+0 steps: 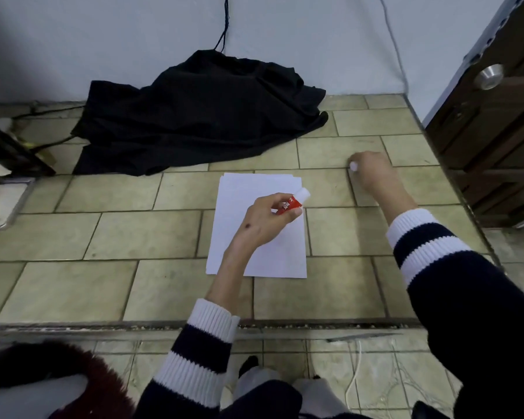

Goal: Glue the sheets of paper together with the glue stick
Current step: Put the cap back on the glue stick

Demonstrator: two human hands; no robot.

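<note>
A small stack of white paper sheets (273, 249) lies flat on the tiled floor in the middle of the head view. My left hand (265, 220) hovers over the stack and grips a red glue stick (292, 202), whose white uncapped end points up and to the right. My right hand (368, 170) is stretched out to the right of the paper, low over the tiles, with its fingers closed on a small white cap (353, 166).
A heap of black cloth (200, 116) lies against the wall behind the paper. A dark wooden door (493, 125) stands at the right. Metal trays (3, 204) sit at the left edge. A metal floor strip (194, 326) runs across near me.
</note>
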